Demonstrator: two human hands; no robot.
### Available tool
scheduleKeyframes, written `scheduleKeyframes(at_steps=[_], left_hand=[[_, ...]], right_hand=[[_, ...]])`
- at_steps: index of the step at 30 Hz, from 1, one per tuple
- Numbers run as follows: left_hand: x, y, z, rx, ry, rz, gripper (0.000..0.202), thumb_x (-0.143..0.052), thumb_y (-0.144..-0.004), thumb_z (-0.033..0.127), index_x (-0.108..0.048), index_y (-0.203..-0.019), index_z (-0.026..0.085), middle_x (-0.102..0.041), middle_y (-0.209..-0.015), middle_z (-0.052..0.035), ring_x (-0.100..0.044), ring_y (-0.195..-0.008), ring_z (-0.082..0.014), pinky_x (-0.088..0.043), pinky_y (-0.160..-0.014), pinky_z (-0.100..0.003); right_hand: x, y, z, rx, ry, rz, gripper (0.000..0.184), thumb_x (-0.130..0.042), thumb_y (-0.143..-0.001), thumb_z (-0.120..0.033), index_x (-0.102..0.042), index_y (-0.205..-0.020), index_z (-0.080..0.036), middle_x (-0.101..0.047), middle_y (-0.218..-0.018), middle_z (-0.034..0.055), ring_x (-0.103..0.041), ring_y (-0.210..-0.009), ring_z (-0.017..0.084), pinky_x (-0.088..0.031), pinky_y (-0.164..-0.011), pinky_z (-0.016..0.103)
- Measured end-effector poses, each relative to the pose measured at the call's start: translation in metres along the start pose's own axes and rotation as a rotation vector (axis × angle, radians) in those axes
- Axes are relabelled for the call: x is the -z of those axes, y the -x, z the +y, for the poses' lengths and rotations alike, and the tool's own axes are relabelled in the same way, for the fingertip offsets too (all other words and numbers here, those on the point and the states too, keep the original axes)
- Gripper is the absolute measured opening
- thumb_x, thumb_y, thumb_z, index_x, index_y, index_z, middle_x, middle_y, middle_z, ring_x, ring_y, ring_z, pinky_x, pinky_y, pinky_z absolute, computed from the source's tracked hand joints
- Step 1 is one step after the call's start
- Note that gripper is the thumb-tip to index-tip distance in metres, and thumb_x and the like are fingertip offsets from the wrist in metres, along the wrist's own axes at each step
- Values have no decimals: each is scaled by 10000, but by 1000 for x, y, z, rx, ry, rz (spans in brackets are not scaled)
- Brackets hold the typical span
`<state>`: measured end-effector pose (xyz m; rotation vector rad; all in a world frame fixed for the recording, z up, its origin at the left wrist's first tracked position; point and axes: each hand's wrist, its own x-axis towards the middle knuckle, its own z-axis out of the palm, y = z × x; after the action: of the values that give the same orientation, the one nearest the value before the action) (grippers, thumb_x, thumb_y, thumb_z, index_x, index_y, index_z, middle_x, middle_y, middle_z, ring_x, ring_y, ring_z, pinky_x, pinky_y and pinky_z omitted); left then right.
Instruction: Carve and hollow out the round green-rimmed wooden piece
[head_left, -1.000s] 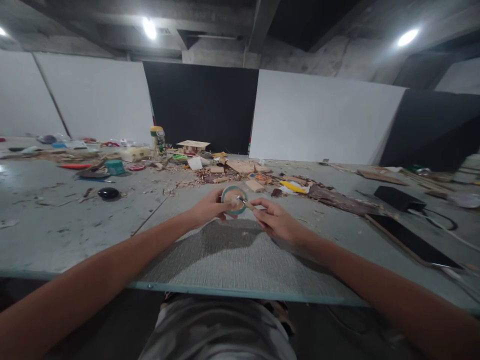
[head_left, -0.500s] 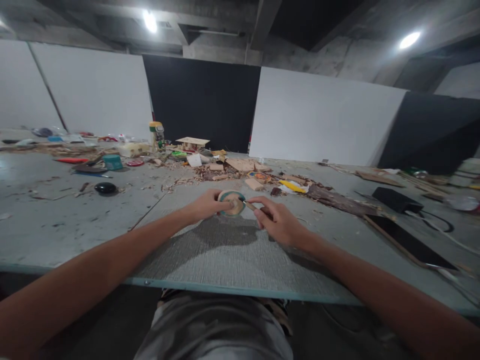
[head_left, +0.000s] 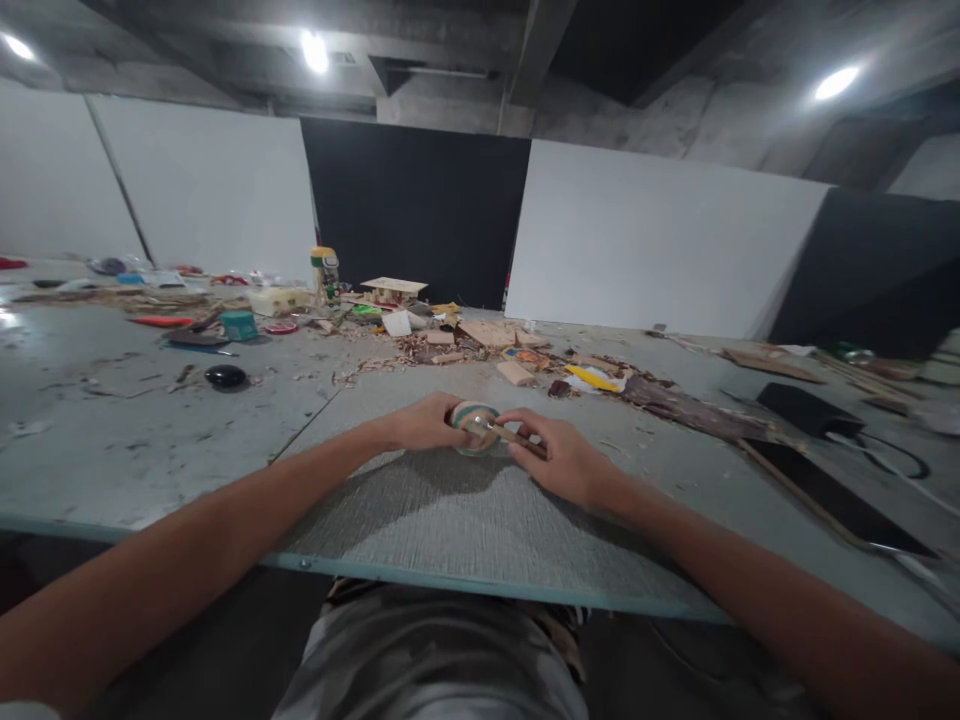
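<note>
My left hand (head_left: 424, 424) grips a small round wooden disc (head_left: 474, 420) with a teal rim, holding it low over the grey mat (head_left: 450, 520) on the table. My right hand (head_left: 559, 455) is closed around a thin wooden-handled tool (head_left: 514, 436), and its tip rests on the disc. Both hands meet at the middle of the table, a little beyond the mat's far edge. The disc's face is partly hidden by my fingers.
Wood chips and offcuts (head_left: 487, 350) litter the table behind my hands, with a yellow piece (head_left: 589, 378). A black round object (head_left: 225, 376) and a teal cup (head_left: 238, 325) lie to the left. Dark boards and a black case (head_left: 810, 410) with a cable sit right.
The disc has been tilted down and lowered toward the table, its face now turned away. My hands dropped slightly with it; the tool stays against the disc.
</note>
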<state>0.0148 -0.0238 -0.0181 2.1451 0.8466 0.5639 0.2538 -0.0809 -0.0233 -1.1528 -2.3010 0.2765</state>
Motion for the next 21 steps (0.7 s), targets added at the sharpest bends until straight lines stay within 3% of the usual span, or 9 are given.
scheduleKeyframes(at_steps=[4, 10, 15, 18, 21], left_hand=[[0, -1, -1, -36, 40, -32, 267, -690, -738, 273, -691, -980, 159, -676, -868, -7, -583, -776, -151, -438, -720, -253], [1, 0, 1, 3, 157, -32, 174, -670, -732, 253, -664, -874, 154, -614, -753, 7, -545, -672, -122, -453, -632, -238], [5, 2, 0, 70, 432, -31, 376, -722, -746, 228, -621, -1106, 189, -657, -1081, -66, -643, -956, -191, -579, -803, -335], [9, 4, -3, 78, 432, -14, 532, -730, -764, 234, -556, -1267, 216, -613, -1230, -112, -663, -1006, -236, -618, -754, -365], [11, 5, -3, 71, 441, 26, 716, -744, -740, 221, -457, -1396, 251, -549, -1332, -142, -659, -1054, -273, -634, -733, -385]], right_hand=[[1, 0, 2, 45, 5, 0, 391, -555, -874, -209, -657, -1250, -178, -736, -1149, 107, -686, -916, 226, -491, -790, 319], [13, -5, 0, 95, 167, 82, 350, -504, -945, -265, -714, -1214, -185, -756, -1113, 113, -711, -938, 243, -508, -810, 334], [30, -20, -12, 140, 281, 11, 325, -511, -946, -264, -719, -1182, -183, -766, -1050, 103, -702, -859, 243, -474, -736, 327], [34, -31, -16, 156, 267, 3, 269, -562, -935, -304, -739, -1103, -192, -771, -922, 93, -682, -764, 222, -451, -693, 314], [29, -35, -12, 156, 219, 76, 239, -581, -930, -333, -753, -1023, -196, -765, -883, 82, -662, -736, 203, -438, -681, 299]])
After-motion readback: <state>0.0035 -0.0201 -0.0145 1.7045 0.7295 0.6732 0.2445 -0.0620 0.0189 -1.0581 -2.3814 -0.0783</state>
